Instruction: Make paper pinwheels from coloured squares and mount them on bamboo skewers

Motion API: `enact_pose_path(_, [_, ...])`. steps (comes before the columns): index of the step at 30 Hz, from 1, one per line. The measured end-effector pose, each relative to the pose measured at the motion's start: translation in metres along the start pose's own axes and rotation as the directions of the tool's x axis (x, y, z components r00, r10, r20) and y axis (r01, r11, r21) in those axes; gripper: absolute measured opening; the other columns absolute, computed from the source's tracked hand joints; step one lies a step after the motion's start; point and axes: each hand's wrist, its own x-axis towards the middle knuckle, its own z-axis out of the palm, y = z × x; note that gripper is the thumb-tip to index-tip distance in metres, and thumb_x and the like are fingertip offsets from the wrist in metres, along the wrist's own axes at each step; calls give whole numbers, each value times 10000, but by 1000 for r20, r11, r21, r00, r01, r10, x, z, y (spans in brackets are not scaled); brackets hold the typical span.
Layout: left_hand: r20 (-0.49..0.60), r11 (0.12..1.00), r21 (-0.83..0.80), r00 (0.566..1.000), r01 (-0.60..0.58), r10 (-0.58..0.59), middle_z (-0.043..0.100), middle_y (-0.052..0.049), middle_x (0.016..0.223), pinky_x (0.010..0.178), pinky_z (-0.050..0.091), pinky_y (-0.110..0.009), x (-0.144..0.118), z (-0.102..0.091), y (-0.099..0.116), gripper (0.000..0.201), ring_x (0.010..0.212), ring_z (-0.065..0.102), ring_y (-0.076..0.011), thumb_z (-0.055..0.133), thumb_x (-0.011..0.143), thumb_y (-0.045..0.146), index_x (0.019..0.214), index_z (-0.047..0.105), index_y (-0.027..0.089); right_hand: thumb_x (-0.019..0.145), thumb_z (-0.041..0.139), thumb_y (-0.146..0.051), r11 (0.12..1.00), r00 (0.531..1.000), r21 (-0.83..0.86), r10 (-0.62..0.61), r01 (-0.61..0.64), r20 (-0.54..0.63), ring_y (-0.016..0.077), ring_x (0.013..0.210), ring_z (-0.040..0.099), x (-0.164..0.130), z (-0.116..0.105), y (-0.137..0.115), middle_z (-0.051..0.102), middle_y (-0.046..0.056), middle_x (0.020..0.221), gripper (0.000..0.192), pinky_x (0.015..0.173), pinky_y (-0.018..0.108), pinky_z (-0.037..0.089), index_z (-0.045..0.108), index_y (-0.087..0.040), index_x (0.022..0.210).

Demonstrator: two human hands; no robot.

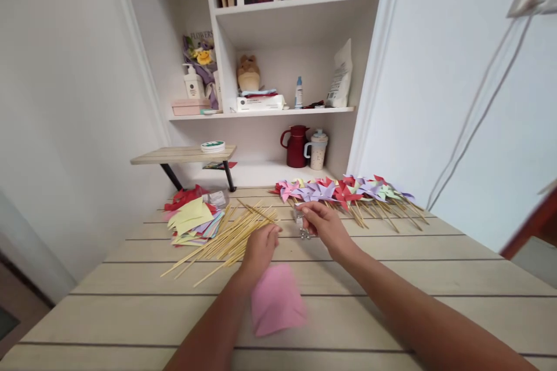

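Left hand (260, 246) curled on sticks (226, 237), right hand (324, 223) pinching small metal tool (300, 225); pink paper (276, 300) nearer than sticks, pinwheels (343, 190) beyond.

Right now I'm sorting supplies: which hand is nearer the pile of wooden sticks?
Left. The left hand rests at the edge of the wooden sticks; the right hand is farther right, holding a small metal object.

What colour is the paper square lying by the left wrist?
Pink; the paper square shows plainly in the head view, near the left hand.
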Motion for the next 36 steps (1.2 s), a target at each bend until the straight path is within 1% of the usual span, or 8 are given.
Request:
enact_pose_path(5, [-166,998,-52,986,25,-33,627,-22,690,645,450,-289,3,-6,-2,388,643,582,-174,364,984,403,947,688,192,896,580,-578,982,986,-144,-137,123,-90,145,497,434,-5,1,14,467,-49,525,418,506,271,349,708,-189,977])
enact_pose_path(10, [-315,991,-111,944,71,-103,622,-25,736,650,454,-288,5,-14,0,373,660,589,-171,331,1000,393,931,640,196,941,532,-537,897,971,-387,-240,216,-15,169,573,483,-16,-17,26,571,-1,652,381,565,288,376,733,-218,992])
enact_pose_path(18, [-472,999,19,881,29,-16,670,-54,820,759,485,-315,4,-27,11,364,799,642,-207,329,1010,366,1010,654,201,985,492,-450,830,940,-445,-323,336,107,172,576,541,-30,-6,14,650,13,688,316,597,295,431,727,-242,1020])
enact_pose_path(23, [-505,926,363,813,-103,288,689,-97,1056,967,457,-375,22,-86,35,329,1044,617,-242,385,1006,322,1039,691,209,1000,478,-397,791,910,-451,-354,414,215,173,619,608,-36,-3,10,716,32,771,296,655,297,471,726,-240,1035])
enact_pose_path(26, [-474,800,600,812,13,342,651,-139,1197,1045,395,-467,37,-137,38,276,1176,561,-307,489,951,250,1101,717,207,1001,476,-405,794,914,-452,-356,407,197,166,580,590,-35,-5,10,694,27,710,310,625,290,465,728,-228,1035])
enact_pose_path(28, [-444,705,694,856,143,263,578,-167,1382,1083,340,-544,44,-166,30,361,1317,461,-373,561,917,273,1259,664,219,998,482,-419,799,917,-450,-362,399,170,158,546,563,-33,-6,10,661,15,655,319,592,280,452,732,-223,1025])
enact_pose_path(31, [-354,579,766,935,279,18,468,-184,1531,1114,289,-594,47,-195,9,593,1421,348,-397,588,907,413,1461,493,222,996,487,-427,801,914,-443,-378,403,148,147,515,532,-32,-8,9,625,4,606,332,557,267,434,737,-211,1021])
enact_pose_path(36, [-227,416,840,921,350,-316,367,-189,1611,1123,253,-635,39,-208,-28,736,1487,279,-397,565,881,492,1539,371,227,1002,479,-408,806,913,-430,-372,408,169,135,499,518,-32,-7,8,603,-5,587,330,547,253,430,733,-196,1019])
